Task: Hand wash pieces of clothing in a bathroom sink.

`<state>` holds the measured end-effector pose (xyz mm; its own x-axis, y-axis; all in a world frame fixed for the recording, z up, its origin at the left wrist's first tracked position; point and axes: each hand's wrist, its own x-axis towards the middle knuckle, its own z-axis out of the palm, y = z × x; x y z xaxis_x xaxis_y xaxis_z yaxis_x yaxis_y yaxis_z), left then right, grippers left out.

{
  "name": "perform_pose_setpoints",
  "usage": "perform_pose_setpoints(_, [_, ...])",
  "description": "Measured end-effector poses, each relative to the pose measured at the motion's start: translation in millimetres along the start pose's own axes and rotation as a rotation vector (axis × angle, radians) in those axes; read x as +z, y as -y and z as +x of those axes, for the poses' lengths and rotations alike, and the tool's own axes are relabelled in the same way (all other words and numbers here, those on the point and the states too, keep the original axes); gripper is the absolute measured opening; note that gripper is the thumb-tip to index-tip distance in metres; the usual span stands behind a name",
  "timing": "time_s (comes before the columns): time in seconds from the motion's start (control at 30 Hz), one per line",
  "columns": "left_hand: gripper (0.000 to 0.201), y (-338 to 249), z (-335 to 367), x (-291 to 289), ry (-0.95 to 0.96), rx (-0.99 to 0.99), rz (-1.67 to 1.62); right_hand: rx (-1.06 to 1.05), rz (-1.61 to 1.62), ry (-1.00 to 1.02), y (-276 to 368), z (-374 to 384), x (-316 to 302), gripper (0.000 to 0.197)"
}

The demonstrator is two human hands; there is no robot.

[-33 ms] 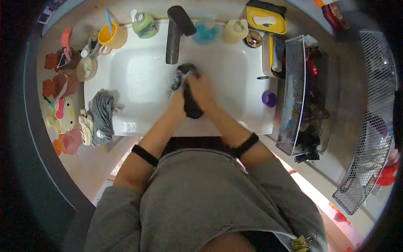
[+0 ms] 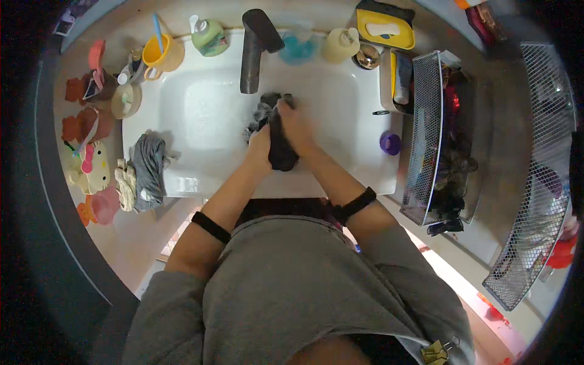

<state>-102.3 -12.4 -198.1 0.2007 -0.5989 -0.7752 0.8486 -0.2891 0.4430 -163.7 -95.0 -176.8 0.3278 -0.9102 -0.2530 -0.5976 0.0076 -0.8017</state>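
Note:
A soapy black cloth (image 2: 281, 146), long and narrow like a sock, is bunched between my two hands over the white sink (image 2: 201, 131). My left hand (image 2: 260, 146) is closed around its left side. On the other side, my right hand (image 2: 294, 125) grips it too, blurred by motion. Grey-white suds cling to the crumpled upper left part of the cloth. One end hangs below my hands, toward me. Just beyond stands the dark faucet (image 2: 251, 61), its spout pointing down toward the cloth.
Grey cloths (image 2: 149, 167) drape over the sink's left rim. A yellow mug (image 2: 163, 56), a green pump bottle (image 2: 210, 38) and a pale yellow bottle (image 2: 340, 45) line the back edge. To the right are a purple cap (image 2: 390, 143) and a wire mesh basket (image 2: 423, 140).
My hands and the cloth have shifted very slightly, with the lower end of the cloth a little further right. More of the grey, sudsy fold shows beside my left hand.

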Motion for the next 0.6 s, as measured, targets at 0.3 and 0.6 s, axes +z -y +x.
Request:
perform_pose_setpoints(0.3, [0.039, -26, -33, 15, 0.154, 0.004, -0.075, 0.002, 0.045, -0.07, 42, -17, -19, 0.044])
perform_pose_setpoints(0.6, [0.047, -16, 6, -39, 0.523, -0.144, -0.319, -0.49, -0.108, 0.28, 59, -84, -23, 0.039])
